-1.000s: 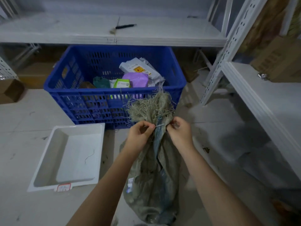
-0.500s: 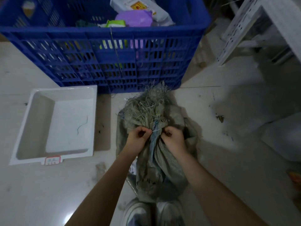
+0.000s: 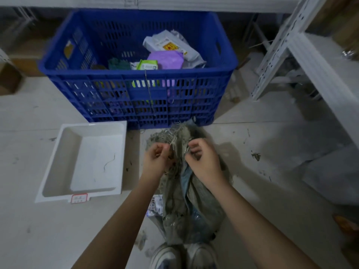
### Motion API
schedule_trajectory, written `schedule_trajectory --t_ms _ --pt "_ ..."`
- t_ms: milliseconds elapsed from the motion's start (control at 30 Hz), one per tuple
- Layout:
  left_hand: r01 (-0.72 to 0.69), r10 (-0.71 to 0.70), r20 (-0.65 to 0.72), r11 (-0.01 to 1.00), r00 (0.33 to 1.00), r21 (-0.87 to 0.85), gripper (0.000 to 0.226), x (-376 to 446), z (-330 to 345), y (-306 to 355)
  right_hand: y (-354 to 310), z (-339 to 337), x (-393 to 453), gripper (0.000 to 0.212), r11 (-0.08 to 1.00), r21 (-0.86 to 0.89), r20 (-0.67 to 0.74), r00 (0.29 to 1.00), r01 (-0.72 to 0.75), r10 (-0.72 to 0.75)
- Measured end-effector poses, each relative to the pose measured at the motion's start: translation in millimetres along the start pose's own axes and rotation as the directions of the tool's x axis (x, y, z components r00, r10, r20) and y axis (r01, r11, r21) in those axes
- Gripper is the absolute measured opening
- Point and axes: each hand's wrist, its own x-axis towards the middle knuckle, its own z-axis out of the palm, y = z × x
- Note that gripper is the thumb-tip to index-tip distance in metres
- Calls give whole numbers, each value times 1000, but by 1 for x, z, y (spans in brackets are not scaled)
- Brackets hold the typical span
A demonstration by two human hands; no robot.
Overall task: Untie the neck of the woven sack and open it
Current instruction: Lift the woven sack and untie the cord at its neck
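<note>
A grey-green woven sack [image 3: 191, 206] stands on the floor in front of me, its frayed neck [image 3: 175, 136] bunched at the top. My left hand [image 3: 158, 159] pinches the neck's left side with curled fingers. My right hand [image 3: 204, 162] grips the neck's right side, fingers closed on the fabric. The tie itself is hidden between my fingers and the frayed strands. A white label [image 3: 155, 205] shows on the sack's lower left. My shoes [image 3: 182, 256] touch the sack's base.
A blue plastic crate [image 3: 136, 98] holding several packets stands just behind the sack. A white tray [image 3: 83, 162] with a thin strand in it lies to the left. White metal shelving [image 3: 310, 55] runs along the right; cardboard boxes [image 3: 7, 78] sit far left.
The view tilted back up after dipping down. The sack's neck has sunk lower and both hands have moved slightly apart, staying on the neck.
</note>
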Motion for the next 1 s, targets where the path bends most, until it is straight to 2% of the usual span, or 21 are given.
schedule_trajectory --t_ms 67,100,167,200,233,300,333,367,433,467,500,567,600,667,700,800,867,933,1000 --pt "-29 28 -45 999 999 -22 20 -3 0 14 -16 -2 2 4 998 6 37 997 -62 62" --pt "-65 61 -90 997 994 -41 22 -5 0 21 -25 -3 3 11 986 50 77 984 -162 158" --pt "-105 84 -167 988 982 -118 26 -6 -2 35 -42 -4 2 26 891 193 264 896 -411 356" --pt "-93 65 -162 980 985 -173 27 -6 -3 42 -49 -3 0 29 854 241 320 868 -462 380" --pt "-68 39 -124 969 992 -237 28 -5 -3 49 -55 -1 -2 28 871 245 294 888 -427 353" --pt "-17 4 -40 944 999 -331 29 -4 -2 63 -62 2 -3 21 940 215 83 964 -265 253" --pt "-10 1 -25 929 1000 -371 31 -4 -2 70 -66 2 -4 19 934 261 15 968 -246 250" --pt "-11 2 -23 901 1000 -434 32 -2 -3 75 -71 1 -4 16 880 371 34 952 -296 305" --pt "14 -25 -9 780 1000 -625 33 2 -10 83 -81 2 -4 25 640 566 296 852 -520 431" --pt "55 -58 21 690 998 -722 32 3 -13 84 -84 3 -3 32 523 588 430 786 -617 444" --pt "102 -94 57 599 994 -794 31 4 -16 82 -85 7 -2 37 433 611 505 748 -662 431" --pt "181 -160 116 484 980 -856 31 4 -19 71 -85 16 2 30 286 727 507 769 -624 389" --pt "212 -189 139 455 972 -865 31 4 -20 62 -84 21 4 22 261 771 465 794 -581 392" --pt "258 -246 158 459 956 -850 33 2 -24 45 -82 32 7 12 322 784 388 824 -531 413" --pt "262 -281 132 494 950 -829 32 1 -27 38 -81 38 9 12 396 746 377 830 -535 411" --pt "190 -344 -99 712 934 -676 27 0 -41 25 -77 60 15 24 688 443 416 812 -574 410" --pt "136 -354 -204 735 913 -664 25 3 -55 20 -83 73 23 24 798 223 465 781 -559 417" --pt "100 -403 -246 668 882 -738 21 10 -74 17 -93 90 32 16 808 202 502 767 -554 400" --pt "82 -437 -268 634 859 -769 17 18 -94 14 -101 112 41 17 716 322 521 748 -619 412"
